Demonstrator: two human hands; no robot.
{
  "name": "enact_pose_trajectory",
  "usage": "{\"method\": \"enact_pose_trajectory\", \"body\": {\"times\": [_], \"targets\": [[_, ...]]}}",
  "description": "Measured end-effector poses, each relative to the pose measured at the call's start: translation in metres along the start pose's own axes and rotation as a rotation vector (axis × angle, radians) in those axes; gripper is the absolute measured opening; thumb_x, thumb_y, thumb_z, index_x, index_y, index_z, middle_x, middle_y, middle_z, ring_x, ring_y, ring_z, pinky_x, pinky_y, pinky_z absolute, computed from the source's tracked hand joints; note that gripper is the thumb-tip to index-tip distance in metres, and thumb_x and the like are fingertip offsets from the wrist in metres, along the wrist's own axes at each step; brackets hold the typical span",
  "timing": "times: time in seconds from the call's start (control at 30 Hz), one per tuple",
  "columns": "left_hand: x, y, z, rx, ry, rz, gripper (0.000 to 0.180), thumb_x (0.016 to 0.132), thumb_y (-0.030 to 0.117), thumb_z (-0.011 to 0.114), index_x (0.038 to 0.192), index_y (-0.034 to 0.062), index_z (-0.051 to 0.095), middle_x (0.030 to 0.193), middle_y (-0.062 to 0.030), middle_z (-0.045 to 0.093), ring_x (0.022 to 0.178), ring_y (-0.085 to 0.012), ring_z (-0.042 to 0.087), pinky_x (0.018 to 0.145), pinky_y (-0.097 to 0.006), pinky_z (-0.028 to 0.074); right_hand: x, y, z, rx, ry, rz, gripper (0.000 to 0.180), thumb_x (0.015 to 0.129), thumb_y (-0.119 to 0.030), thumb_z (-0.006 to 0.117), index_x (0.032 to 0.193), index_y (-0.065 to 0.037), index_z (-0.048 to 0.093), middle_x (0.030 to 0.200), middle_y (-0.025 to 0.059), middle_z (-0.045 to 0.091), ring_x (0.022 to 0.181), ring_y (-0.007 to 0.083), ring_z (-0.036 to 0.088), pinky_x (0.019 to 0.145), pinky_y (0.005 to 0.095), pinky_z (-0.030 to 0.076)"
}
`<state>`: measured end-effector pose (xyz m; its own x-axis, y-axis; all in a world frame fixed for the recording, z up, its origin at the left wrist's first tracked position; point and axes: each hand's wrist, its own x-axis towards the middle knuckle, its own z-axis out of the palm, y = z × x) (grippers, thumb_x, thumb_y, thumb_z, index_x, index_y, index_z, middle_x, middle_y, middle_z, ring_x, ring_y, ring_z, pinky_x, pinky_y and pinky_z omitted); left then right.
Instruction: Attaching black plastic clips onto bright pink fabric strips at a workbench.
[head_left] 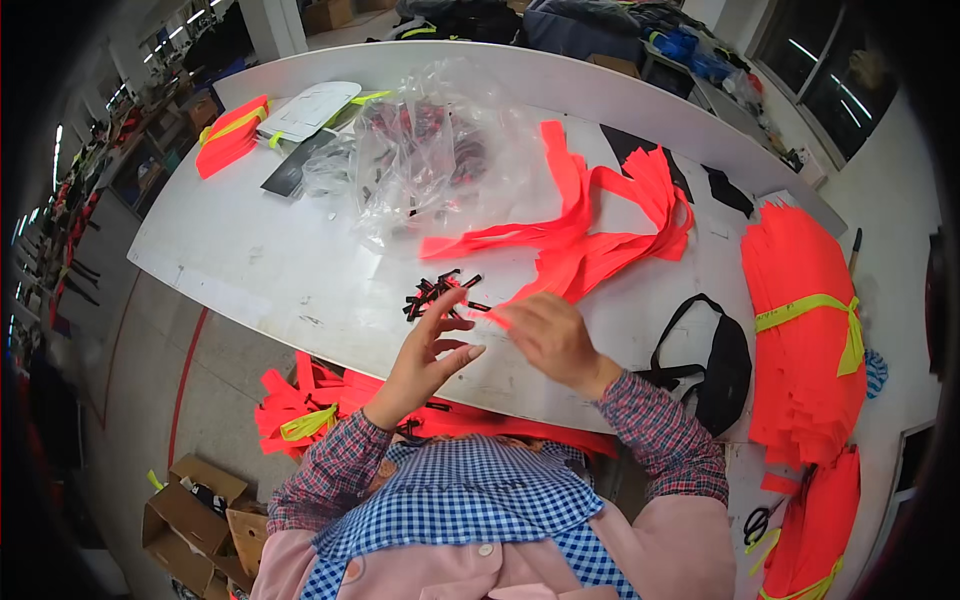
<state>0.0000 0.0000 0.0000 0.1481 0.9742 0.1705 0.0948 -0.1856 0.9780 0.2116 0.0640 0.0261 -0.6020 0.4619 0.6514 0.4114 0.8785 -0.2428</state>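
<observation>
In front of you is the white table (230, 250), and on its far half lies the clear plastic bag (430, 160), from which I give the places. Well to the right of this bag stands the large orange bundle (800, 330), tied with a yellow band. Just to the right of the bag, and also nearer to you, the loose orange strips (600, 262) spread in folds. The black pouch (725, 380) lies farther to the right and nearer to you. Both your hands are on the near side of the bag. Your left hand (425, 365) has its fingers spread, with the thumb apart. Your right hand (555, 340) has its fingers drawn together, pinching the end of an orange strip (493, 317). The pile of black tabs (430, 296) lies between the bag and your left hand. One single tab (478, 307) is just beyond your right fingertips, at the strip's end; whether it is joined, I cannot tell.
</observation>
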Motion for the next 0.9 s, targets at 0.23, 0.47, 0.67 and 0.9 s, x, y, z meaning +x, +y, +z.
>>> {"method": "enact_pose_trajectory", "body": {"times": [0.23,0.47,0.67,0.9], "targets": [[0.011,0.017,0.008,-0.28,0.044,0.137,0.021,0.091,0.006,0.063,0.111,0.0012,0.063,0.104,-0.005,0.067,0.095,-0.0124,0.061,0.087,-0.026,0.049,-0.007,-0.023,-0.01,0.289,0.154,0.081,0.025,0.088,-0.011,0.064,0.111,-0.002,0.061,0.102,0.0126,0.063,0.091,0.029,0.062,0.077,0.0372,0.051],[0.028,0.073,-0.031,-0.772,0.348,0.37,0.02,0.096,0.015,0.057,0.113,0.0035,0.059,0.105,-0.0066,0.066,0.094,-0.0164,0.065,0.086,-0.03,0.054,-0.029,0.042,0.024,0.142,0.294,0.401,0.028,0.095,-0.012,0.053,0.12,0.0,0.052,0.117,0.0175,0.055,0.109,0.0335,0.054,0.097,0.0398,0.041],[0.015,0.102,-0.045,-0.836,0.339,0.272,0.018,0.098,0.018,0.055,0.109,0.0048,0.058,0.096,-0.0058,0.065,0.085,-0.0132,0.064,0.077,-0.027,0.054,-0.03,0.104,0.062,-0.244,-0.283,0.304,0.074,0.075,-0.024,0.074,0.139,-0.006,0.041,0.139,0.011,0.042,0.116,0.0322,0.047,0.098,0.0434,0.041],[-0.061,0.139,-0.121,-0.454,0.358,0.571,0.027,0.094,0.027,0.06,0.11,0.0055,0.056,0.086,-0.0021,0.051,0.074,-0.0072,0.044,0.063,-0.022,0.042,-0.034,0.157,0.092,-0.568,-0.4,0.326,0.029,0.081,-0.024,0.067,0.104,-0.007,0.061,0.102,0.0085,0.063,0.101,0.0286,0.058,0.081,0.043,0.047]]}}
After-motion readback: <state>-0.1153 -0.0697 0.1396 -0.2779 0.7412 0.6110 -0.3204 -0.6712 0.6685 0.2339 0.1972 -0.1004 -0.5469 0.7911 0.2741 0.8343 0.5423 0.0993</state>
